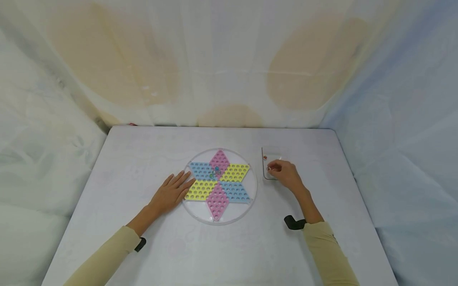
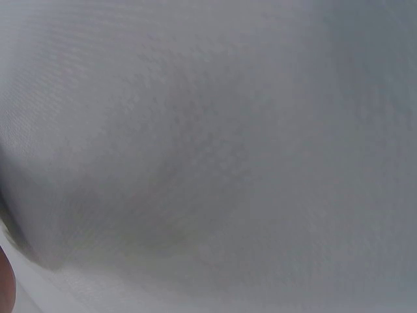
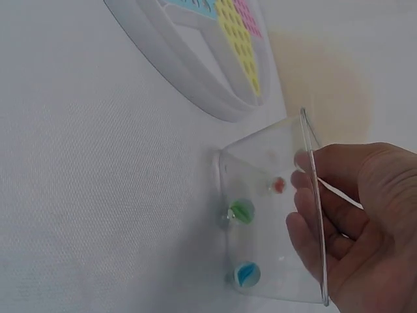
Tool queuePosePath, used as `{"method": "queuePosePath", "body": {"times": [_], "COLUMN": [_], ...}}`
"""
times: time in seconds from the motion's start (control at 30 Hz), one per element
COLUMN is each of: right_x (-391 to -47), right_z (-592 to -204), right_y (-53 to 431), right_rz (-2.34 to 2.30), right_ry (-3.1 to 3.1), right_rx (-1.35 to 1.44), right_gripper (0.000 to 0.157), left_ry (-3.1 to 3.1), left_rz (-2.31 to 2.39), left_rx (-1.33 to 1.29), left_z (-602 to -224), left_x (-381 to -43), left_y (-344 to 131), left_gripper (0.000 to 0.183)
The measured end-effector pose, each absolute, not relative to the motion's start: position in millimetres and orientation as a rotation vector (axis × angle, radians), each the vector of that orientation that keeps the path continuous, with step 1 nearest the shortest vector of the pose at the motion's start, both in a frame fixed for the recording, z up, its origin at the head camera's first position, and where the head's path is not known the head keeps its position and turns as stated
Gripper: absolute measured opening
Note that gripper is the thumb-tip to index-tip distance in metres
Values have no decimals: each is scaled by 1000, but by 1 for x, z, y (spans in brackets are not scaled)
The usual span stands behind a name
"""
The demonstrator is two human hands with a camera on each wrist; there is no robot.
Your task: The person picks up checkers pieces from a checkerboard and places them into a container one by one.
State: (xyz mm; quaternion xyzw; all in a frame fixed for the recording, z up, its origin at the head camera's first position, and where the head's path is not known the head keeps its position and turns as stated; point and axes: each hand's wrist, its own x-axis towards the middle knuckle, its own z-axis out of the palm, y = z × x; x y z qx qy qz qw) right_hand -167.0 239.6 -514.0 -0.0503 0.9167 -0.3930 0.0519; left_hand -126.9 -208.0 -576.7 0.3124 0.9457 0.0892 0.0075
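Note:
My left hand [image 1: 171,193] lies flat with fingers spread, fingertips on the left edge of a round Chinese checkers board [image 1: 217,224]. Several glass marbles [image 1: 216,169] sit near the board's centre. Over a clear plastic box [image 3: 277,287] to the right of the board, my right hand [image 1: 284,172] has thumb and fingers brought together and seems to pinch a small marble [image 1: 269,169], mostly hidden by the fingertips. A green marble [image 3: 242,211], a blue marble [image 3: 247,274] and a red marble [image 3: 279,185] show in the box in the right wrist view.
Both stand on a white table [image 1: 222,254], against hanging pale curtains [image 1: 222,59] at the back and sides. Dark wrist straps [image 1: 295,223] show at the cuffs. The left wrist view holds mostly blurred white table surface.

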Motion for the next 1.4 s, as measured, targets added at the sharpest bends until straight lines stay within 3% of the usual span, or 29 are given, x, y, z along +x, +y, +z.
{"method": "queuePosePath", "body": {"times": [1.4], "right_x": [-171], "right_z": [-516], "right_y": [235], "right_rz": [-1088], "right_ry": [2738], "right_rx": [-149], "right_gripper": [19], "left_ry": [2948], "left_rz": [263], "left_rx": [966], "left_z": [-576], "left_x": [-127], "left_y": [-208], "left_gripper": [54]}}
